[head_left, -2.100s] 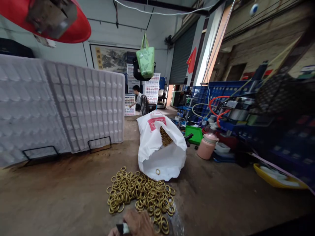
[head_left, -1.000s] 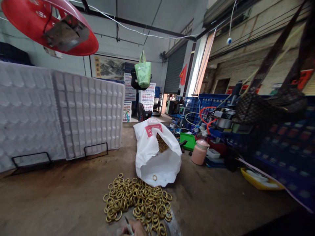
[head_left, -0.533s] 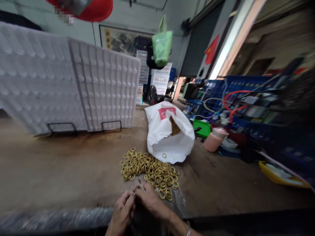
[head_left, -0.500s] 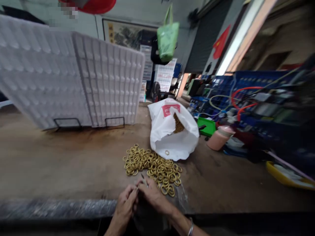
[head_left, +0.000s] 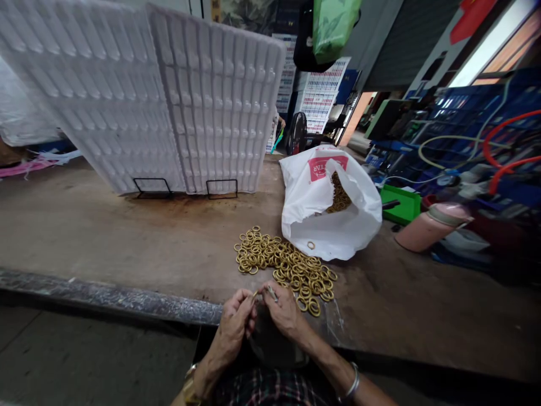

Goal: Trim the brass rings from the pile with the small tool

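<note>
Just over the table's near edge, my left hand (head_left: 236, 318) pinches a brass-coloured ring (head_left: 255, 294) between thumb and fingers. My right hand (head_left: 285, 316) is closed around a small, slim metal tool (head_left: 273, 293), whose exact kind I cannot make out. The fingertips of both hands almost meet at the ring. Right beyond them lies a loose pile of brass-coloured rings (head_left: 291, 262) on the brown table (head_left: 139, 242). Behind the pile, a white sack (head_left: 346, 237) lies with its torn mouth facing me and more rings inside.
Two white moulded plastic trays (head_left: 224, 107) lean upright in black wire stands (head_left: 152, 189) at the back left. Right of the sack are a green tray (head_left: 401, 204) and a pink bottle (head_left: 435, 225). Blue crates and an orange hose (head_left: 499, 169) crowd the far right.
My view has turned left and downward, so the table's things appear farther right and higher. Both hands stay close together at the table edge; the ring in the left fingers now shows clearly.
</note>
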The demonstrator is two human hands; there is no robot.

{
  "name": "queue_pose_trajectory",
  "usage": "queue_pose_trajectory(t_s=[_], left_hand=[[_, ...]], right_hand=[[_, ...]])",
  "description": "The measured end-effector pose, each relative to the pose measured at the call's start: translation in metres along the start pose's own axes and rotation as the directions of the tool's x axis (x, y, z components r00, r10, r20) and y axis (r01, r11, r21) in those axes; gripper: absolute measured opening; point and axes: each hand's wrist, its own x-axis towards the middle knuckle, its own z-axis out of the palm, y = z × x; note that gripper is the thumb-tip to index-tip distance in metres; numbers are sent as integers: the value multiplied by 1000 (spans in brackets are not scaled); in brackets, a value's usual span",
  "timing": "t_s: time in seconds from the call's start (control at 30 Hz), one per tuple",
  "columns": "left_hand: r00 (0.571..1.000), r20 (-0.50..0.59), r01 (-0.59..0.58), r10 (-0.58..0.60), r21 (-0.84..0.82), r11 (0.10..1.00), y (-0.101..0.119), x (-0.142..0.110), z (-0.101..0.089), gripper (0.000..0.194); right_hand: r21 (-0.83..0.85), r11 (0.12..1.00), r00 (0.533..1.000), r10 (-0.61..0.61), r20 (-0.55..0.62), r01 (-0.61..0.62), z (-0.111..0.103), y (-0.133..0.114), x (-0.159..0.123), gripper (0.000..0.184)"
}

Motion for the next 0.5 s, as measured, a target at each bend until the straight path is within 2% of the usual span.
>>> queue_pose_trajectory(t_s=[0.1, 0.17, 0.5], left_hand=[[1000, -21, -8, 9, 23, 1000, 2, -1, 0, 37], [999, -25, -20, 21, 47, 999, 3, -3, 0, 37], [995, -70, -51, 65, 184, 982, 10, -11, 3, 43]], right_hand=[[-214, 969, 993, -115, 36, 120, 3, 4, -6, 17], [-299, 939, 985, -159, 63, 170, 5, 5, -10, 16], [-393, 896, 977, -173, 124, 209, 8, -1, -15, 23]])
